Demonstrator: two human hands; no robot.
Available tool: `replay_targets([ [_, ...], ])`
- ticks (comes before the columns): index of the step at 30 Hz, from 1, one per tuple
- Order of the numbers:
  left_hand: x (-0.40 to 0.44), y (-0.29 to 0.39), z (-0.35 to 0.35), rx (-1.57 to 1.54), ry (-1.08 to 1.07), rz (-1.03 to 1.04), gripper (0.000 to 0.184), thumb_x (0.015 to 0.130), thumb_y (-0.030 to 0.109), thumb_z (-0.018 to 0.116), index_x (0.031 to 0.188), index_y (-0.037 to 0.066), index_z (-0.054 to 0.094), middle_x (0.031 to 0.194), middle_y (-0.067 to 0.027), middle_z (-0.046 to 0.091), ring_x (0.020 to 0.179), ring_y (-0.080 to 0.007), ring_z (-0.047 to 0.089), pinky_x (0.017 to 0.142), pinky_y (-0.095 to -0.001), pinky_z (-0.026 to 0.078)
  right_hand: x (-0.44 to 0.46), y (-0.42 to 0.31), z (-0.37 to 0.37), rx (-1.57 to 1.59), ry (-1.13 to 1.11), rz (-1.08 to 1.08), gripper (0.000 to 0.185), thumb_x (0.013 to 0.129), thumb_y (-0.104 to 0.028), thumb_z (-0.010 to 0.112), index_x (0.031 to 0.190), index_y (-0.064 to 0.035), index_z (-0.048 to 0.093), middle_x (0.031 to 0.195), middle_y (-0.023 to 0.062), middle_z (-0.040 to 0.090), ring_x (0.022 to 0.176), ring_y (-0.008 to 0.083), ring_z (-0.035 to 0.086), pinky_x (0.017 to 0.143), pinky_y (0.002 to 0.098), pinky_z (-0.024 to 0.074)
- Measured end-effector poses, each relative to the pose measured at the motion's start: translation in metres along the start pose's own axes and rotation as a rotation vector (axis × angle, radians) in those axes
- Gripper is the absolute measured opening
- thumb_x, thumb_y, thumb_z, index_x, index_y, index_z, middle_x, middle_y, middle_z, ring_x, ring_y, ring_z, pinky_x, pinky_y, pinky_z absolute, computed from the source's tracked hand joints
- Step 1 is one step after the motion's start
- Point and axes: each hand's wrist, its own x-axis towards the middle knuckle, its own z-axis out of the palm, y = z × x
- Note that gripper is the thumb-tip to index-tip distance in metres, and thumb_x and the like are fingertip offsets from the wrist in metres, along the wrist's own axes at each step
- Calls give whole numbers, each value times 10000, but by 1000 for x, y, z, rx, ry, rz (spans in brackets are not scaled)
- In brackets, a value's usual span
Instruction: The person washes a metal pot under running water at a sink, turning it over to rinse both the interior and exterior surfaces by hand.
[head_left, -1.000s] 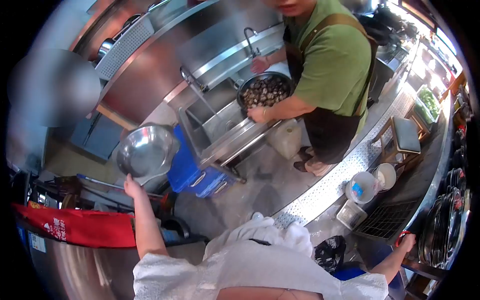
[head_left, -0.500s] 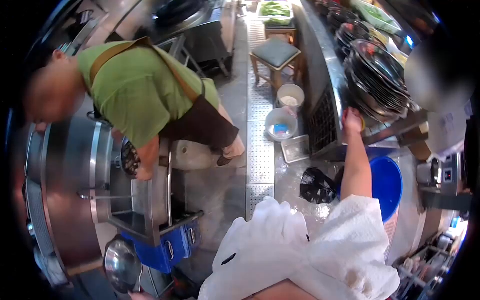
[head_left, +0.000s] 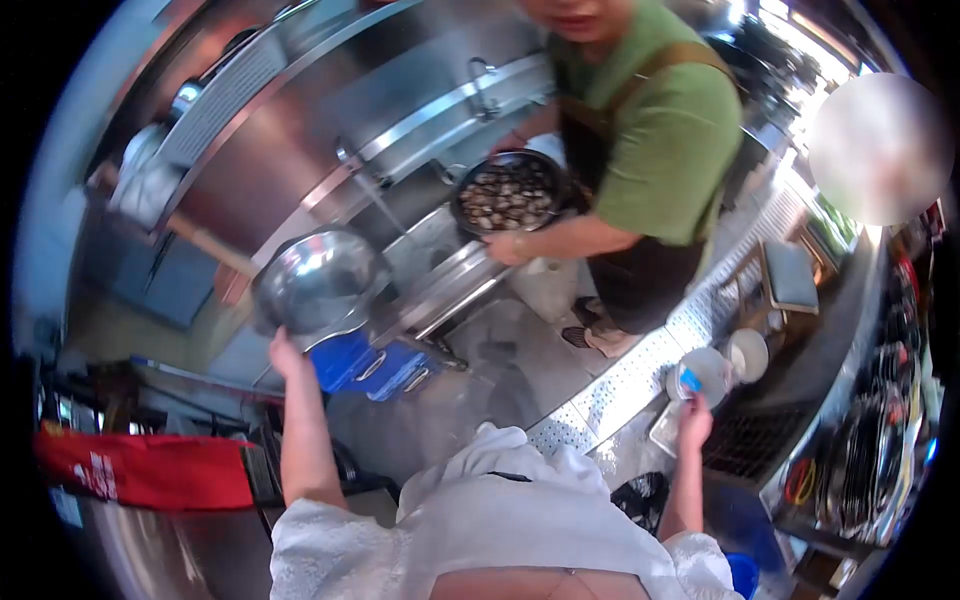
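Note:
My left hand (head_left: 286, 356) grips the near rim of a large, shiny metal bowl (head_left: 322, 284), which is tilted so that its inside faces me. Nothing shows inside the bowl. My right hand (head_left: 693, 424) is held out at the lower right with its fingers curled in. Whatever it may hold is too small to make out. Behind it in the view is a white bucket (head_left: 708, 372) with something blue inside. A co-worker in a green shirt (head_left: 655, 150) holds a dark pan (head_left: 463, 205) full of shellfish-like pieces over the sink.
The metal sink (head_left: 440, 282) runs along the far side, with a blue bin (head_left: 378, 372) below it. Stacked dark plates (head_left: 862, 455) and red and yellow bands (head_left: 800, 482) line the right counter. A stool (head_left: 790, 277) stands near it. A red packet (head_left: 145, 470) lies at left.
My view has swung left toward the sink. My right hand has come away from the bands by the plate stack. My left hand and the metal bowl have risen into fuller view.

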Motion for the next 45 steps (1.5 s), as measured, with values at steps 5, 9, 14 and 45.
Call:
replay_targets([
  [5,9,-25,48,-27,102,-143,146,722,190,556,751,60,495,744,-69,514,646,-196,524,494,-345,439,-42,-172,113,394,-500,-702,165,777,-54,500,936,-32,536,759,88,574,684,145,575,603,238,451],
  [9,60,-73,73,-59,41,-188,138,751,155,529,700,61,441,709,-64,514,609,-190,542,457,-335,463,-63,-331,150,439,-623,-951,186,774,-61,490,948,-23,544,817,109,590,712,161,586,618,242,458],
  [14,138,-127,124,-197,-53,-363,136,761,112,526,685,65,423,715,-66,520,597,-183,542,465,-301,476,-54,-474,241,422,-557,-1003,226,738,-113,515,947,-28,536,892,159,553,756,315,544,651,351,443],
  [45,258,-255,209,187,-560,-804,262,839,207,426,1088,132,404,994,-25,492,852,-166,491,691,-350,431,65,-656,406,-144,-106,-784,348,698,-244,595,875,-26,390,643,178,552,614,369,535,550,423,416],
])
